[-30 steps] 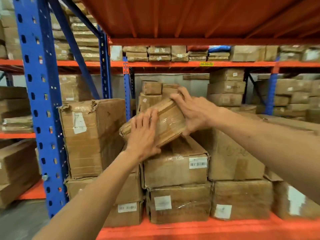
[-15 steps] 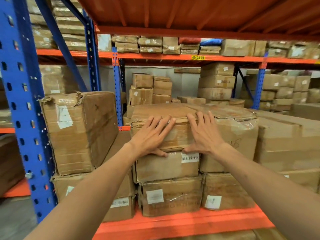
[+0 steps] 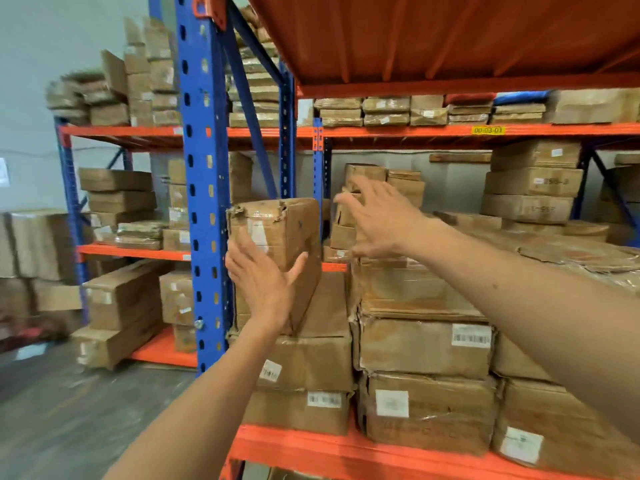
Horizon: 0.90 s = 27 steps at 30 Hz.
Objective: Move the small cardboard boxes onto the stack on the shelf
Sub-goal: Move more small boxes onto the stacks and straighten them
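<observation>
Cardboard stock on orange-and-blue racking, entry as seen from the head view.

Hands: two, both empty. Left hand (image 3: 265, 284) was spread open, palm toward the torn upright box (image 3: 277, 258) at 9 o'clock of the stack. Contact could not be told through motion blur. Right hand (image 3: 377, 220) was open, fingers splayed, in the air above the stack's top, gripping nothing.

Stack (image 3: 422, 344): three tiers counted on the front column. A flat small box (image 3: 408, 287) lay on top at 12 o'clock, a barcoded box sat beneath it, and a labelled box sat at the bottom on the shelf (image 3: 346, 452). One column stood to its left under the upright box, two tiers counted. One column stood at 3 o'clock, partly hidden by the right arm.

Step in hand, by judgement: release after a placement, as the top box sat level and unheld. No loose small box showed within reach.

Next move, by judgement: a turn toward the supply, out of frame, and a two-handed grip on another box. Alternatively, the upright box may need steadying, since it stood tall beside the blue post (image 3: 202, 188).

Background boxes: too many and too blurred to count.
</observation>
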Each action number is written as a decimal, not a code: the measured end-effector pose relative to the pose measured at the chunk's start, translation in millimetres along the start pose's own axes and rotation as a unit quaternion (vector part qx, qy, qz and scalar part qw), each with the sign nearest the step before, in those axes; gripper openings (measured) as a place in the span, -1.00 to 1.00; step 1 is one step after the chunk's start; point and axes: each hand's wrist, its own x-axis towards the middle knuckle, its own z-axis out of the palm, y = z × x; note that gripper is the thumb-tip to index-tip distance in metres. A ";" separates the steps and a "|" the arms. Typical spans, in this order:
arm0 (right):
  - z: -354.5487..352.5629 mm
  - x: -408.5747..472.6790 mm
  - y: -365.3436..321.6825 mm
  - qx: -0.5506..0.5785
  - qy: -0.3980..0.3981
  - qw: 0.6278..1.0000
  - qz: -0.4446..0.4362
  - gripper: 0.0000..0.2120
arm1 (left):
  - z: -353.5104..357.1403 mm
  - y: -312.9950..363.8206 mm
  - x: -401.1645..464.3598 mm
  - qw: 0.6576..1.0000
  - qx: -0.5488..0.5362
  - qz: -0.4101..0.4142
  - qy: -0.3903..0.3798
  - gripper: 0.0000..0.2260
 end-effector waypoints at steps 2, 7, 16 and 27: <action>-11.3 29.8 -33.7 -0.010 0.016 0.998 -0.055 -0.08 | -8.2 -15.3 -0.8 0.997 -0.009 -0.067 -0.031 0.04; -22.1 78.3 -98.0 -0.042 -0.012 0.983 -0.177 -0.15 | -8.6 -33.4 0.7 0.977 -0.026 -0.151 -0.146 0.19; -5.8 70.2 -76.9 -0.109 -0.002 0.985 -0.130 0.01 | -3.5 -29.5 5.5 0.980 0.076 0.074 -0.171 0.16; 81.8 23.8 -50.3 0.092 0.015 0.995 -0.030 0.14 | 5.8 -33.5 -1.5 0.897 0.282 0.266 -0.211 0.13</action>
